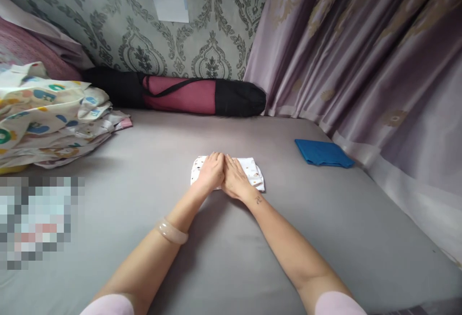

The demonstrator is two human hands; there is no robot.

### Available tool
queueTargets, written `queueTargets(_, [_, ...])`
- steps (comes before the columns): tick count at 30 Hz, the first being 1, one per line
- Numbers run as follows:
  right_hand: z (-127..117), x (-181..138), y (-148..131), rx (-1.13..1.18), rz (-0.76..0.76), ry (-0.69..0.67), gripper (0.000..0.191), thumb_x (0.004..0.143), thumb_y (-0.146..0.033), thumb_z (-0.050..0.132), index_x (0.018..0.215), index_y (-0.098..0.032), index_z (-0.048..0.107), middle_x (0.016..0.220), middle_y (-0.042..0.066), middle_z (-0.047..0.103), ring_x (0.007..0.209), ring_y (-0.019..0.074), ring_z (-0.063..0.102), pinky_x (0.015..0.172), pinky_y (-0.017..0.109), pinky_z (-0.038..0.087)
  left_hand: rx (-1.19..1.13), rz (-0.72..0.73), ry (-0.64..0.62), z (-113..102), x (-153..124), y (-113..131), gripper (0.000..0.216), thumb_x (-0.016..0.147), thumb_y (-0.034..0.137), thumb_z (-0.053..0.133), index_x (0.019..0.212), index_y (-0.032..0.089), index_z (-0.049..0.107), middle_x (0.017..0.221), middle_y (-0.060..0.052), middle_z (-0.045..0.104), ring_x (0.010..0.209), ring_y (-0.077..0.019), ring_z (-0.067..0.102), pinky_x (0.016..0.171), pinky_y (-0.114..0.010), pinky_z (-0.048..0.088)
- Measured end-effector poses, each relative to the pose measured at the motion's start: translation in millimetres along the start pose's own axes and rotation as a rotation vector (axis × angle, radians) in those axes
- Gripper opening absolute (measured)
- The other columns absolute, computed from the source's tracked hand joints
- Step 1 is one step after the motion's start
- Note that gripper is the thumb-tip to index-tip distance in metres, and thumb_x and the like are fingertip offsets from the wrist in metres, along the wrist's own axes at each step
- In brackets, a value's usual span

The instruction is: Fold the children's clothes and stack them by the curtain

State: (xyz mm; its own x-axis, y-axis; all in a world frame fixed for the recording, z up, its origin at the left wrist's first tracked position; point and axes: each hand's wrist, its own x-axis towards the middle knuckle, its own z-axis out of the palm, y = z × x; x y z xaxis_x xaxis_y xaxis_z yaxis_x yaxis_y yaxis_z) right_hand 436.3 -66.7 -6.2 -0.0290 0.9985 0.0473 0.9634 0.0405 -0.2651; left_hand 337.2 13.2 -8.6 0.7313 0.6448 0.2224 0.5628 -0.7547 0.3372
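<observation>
A small folded white cloth with coloured dots (252, 170) lies in the middle of the grey bed sheet (231, 257). My left hand (212, 171) and my right hand (235, 176) rest side by side on top of it, fingers stretched out flat and pressing down. The hands touch each other along the thumbs. A pale bangle (172, 231) sits on my left wrist. Most of the cloth's middle is hidden under my hands.
A folded blue cloth (323, 153) lies to the right near the purple curtain (361, 55). A pile of patterned fabric (50, 118) sits at the left. A black and red rolled bag (184, 94) lies along the patterned wall.
</observation>
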Motion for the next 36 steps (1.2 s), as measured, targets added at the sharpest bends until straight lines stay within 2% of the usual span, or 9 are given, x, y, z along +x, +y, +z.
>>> queueTargets(3, [4.0, -1.7, 1.6, 0.001, 0.019, 0.000, 0.066, 0.091, -0.021, 0.037, 0.152, 0.002, 0.024, 0.160, 0.017, 0.022, 0.149, 0.0263, 0.016, 0.122, 0.042, 0.011, 0.022, -0.080, -0.065, 10.3, -0.5, -6.2, 0.031, 0.084, 0.006, 0.035, 0.108, 0.010, 0.055, 0.110, -0.019, 0.063, 0.109, -0.0287, 0.057, 0.097, -0.043, 0.044])
queueTargets(6, [2.5, -3.7, 2.0, 0.007, 0.037, -0.003, 0.065, 0.092, -0.022, 0.032, 0.152, 0.002, 0.022, 0.160, 0.016, 0.019, 0.149, 0.0262, 0.014, 0.122, 0.043, 0.008, 0.043, -0.101, -0.080, 15.5, -2.6, -15.2, 0.031, 0.092, 0.014, 0.035, 0.117, 0.011, 0.053, 0.123, -0.019, 0.060, 0.122, -0.0290, 0.052, 0.105, -0.044, 0.037])
queueTargets(12, [-3.0, -8.7, 2.0, 0.039, 0.183, -0.052, 0.065, 0.094, -0.027, 0.027, 0.152, 0.002, 0.021, 0.161, 0.018, 0.016, 0.150, 0.0270, 0.010, 0.121, 0.045, 0.005, 0.148, -0.173, -0.107, 21.3, -12.4, -11.7, 0.053, 0.099, 0.035, 0.027, 0.145, 0.010, 0.037, 0.152, -0.017, 0.039, 0.145, -0.0317, 0.027, 0.117, -0.048, 0.022])
queueTargets(16, [-2.3, -10.3, 2.7, 0.013, 0.305, 0.003, 0.064, 0.097, -0.030, 0.023, 0.151, 0.004, 0.023, 0.160, 0.021, 0.018, 0.149, 0.0294, 0.010, 0.120, 0.047, 0.003, 0.220, -0.285, -0.123, 17.8, -16.2, -3.3, 0.065, 0.098, 0.047, 0.025, 0.149, 0.007, 0.033, 0.156, -0.019, 0.032, 0.147, -0.0318, 0.021, 0.119, -0.048, 0.017])
queueTargets(23, [4.2, -9.3, 3.0, -0.042, 0.483, 0.089, 0.068, 0.097, -0.037, 0.028, 0.149, 0.008, 0.026, 0.158, 0.026, 0.018, 0.149, 0.0350, 0.009, 0.118, 0.053, 0.004, 0.249, -0.462, -0.089, 15.1, -17.6, 1.5, 0.087, 0.093, 0.063, 0.027, 0.148, -0.005, 0.028, 0.155, -0.029, 0.025, 0.146, -0.0402, 0.019, 0.116, -0.053, 0.021])
queueTargets(26, [4.6, -8.8, 5.0, -0.065, 0.546, 0.110, 0.072, 0.097, -0.041, 0.029, 0.148, 0.010, 0.025, 0.158, 0.029, 0.017, 0.148, 0.0387, 0.009, 0.117, 0.056, 0.007, 0.255, -0.512, -0.093, 12.7, -18.1, 2.4, 0.090, 0.092, 0.064, 0.028, 0.149, -0.006, 0.026, 0.155, -0.031, 0.023, 0.145, -0.0430, 0.020, 0.115, -0.052, 0.022])
queueTargets(29, [2.4, -9.0, 8.7, -0.089, 0.594, 0.106, 0.072, 0.097, -0.041, 0.029, 0.148, 0.010, 0.024, 0.157, 0.030, 0.017, 0.147, 0.0402, 0.013, 0.116, 0.056, 0.010, 0.237, -0.507, -0.124, 6.4, -18.0, 0.6, 0.081, 0.095, 0.057, 0.023, 0.149, -0.003, 0.027, 0.156, -0.027, 0.026, 0.145, -0.0410, 0.022, 0.116, -0.051, 0.022])
queueTargets(33, [-2.3, -9.4, 15.8, -0.107, 0.614, 0.061, 0.070, 0.098, -0.039, 0.028, 0.149, 0.010, 0.023, 0.157, 0.029, 0.018, 0.146, 0.0398, 0.015, 0.116, 0.055, 0.013, 0.204, -0.475, -0.137, -2.8, -17.7, -7.1, 0.070, 0.097, 0.049, 0.018, 0.149, 0.004, 0.032, 0.155, -0.020, 0.033, 0.144, -0.0399, 0.024, 0.115, -0.059, 0.018])
queueTargets(36, [-8.8, -8.4, 20.9, -0.129, 0.605, 0.022, 0.070, 0.099, -0.040, 0.027, 0.149, 0.009, 0.024, 0.157, 0.028, 0.021, 0.147, 0.0384, 0.016, 0.117, 0.055, 0.011, 0.170, -0.474, -0.106, -6.8, -17.0, -13.3, 0.066, 0.098, 0.046, 0.017, 0.146, 0.006, 0.037, 0.154, -0.020, 0.036, 0.145, -0.0385, 0.023, 0.115, -0.062, 0.016])
